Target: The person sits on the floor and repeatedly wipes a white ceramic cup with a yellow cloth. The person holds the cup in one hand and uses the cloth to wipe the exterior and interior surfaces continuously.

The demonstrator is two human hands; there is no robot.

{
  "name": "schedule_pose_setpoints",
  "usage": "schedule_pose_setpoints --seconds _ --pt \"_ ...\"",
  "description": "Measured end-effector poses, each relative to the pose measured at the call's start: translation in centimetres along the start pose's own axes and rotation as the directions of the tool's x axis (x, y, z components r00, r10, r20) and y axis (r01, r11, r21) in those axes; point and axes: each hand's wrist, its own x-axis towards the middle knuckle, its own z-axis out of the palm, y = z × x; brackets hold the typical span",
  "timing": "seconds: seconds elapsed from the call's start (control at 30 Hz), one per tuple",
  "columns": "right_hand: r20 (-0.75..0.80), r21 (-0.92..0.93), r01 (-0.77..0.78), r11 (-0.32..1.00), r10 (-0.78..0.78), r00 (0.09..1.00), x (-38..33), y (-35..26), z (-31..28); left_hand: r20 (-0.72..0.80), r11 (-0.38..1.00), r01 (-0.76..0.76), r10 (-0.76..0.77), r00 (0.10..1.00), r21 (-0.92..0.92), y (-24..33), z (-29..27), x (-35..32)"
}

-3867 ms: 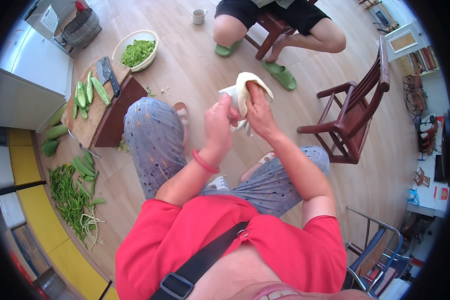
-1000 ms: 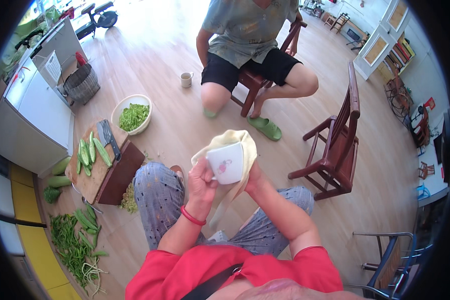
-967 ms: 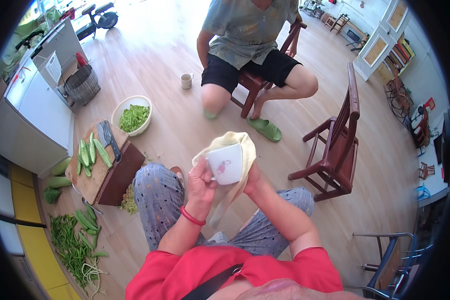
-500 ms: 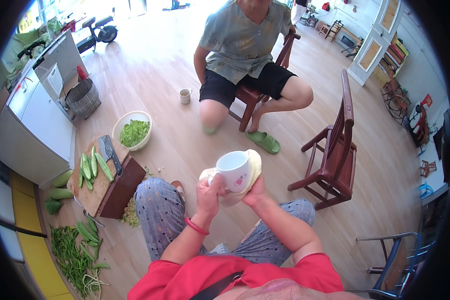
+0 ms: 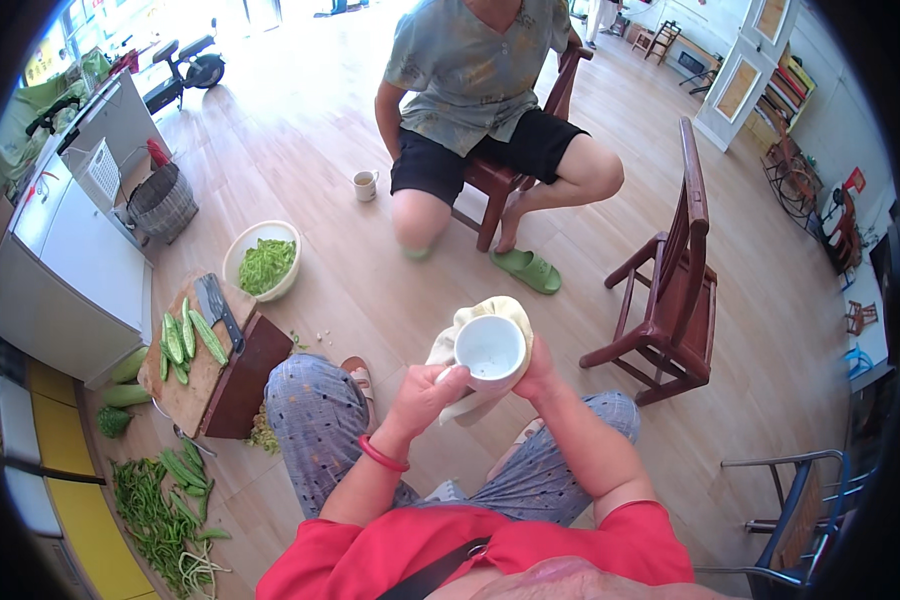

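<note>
A white mug (image 5: 491, 350) is held up in front of me, its mouth tipped toward me so that its pale inside shows. My left hand (image 5: 425, 398) is closed at the mug's handle side, thumb at the handle. A cream cloth (image 5: 511, 309) wraps behind the mug and hangs below it. My right hand (image 5: 537, 372) grips the cloth against the mug's right side; some of its fingers are hidden behind.
At left stand a cutting board (image 5: 175, 385) with gourds, a knife (image 5: 220, 315) and a bowl (image 5: 290, 275) of green slices. Green peppers (image 5: 150, 510) lie on the floor. Ahead, a person (image 5: 475, 90) sits near a cup (image 5: 365, 186). A wooden chair (image 5: 660, 325) stands right.
The mug has turned in my hands, so its mouth now faces me and its printed side is hidden. My right hand has shifted slightly right with the cloth.
</note>
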Motion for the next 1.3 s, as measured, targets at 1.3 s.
schedule_pose_setpoints --seconds 1.3 --pt "-0.065 0.028 -0.333 0.942 0.334 0.94 -1.9 2.1 -3.7 0.214 0.155 -0.493 0.762 0.611 0.856 0.1 2.3 1.7"
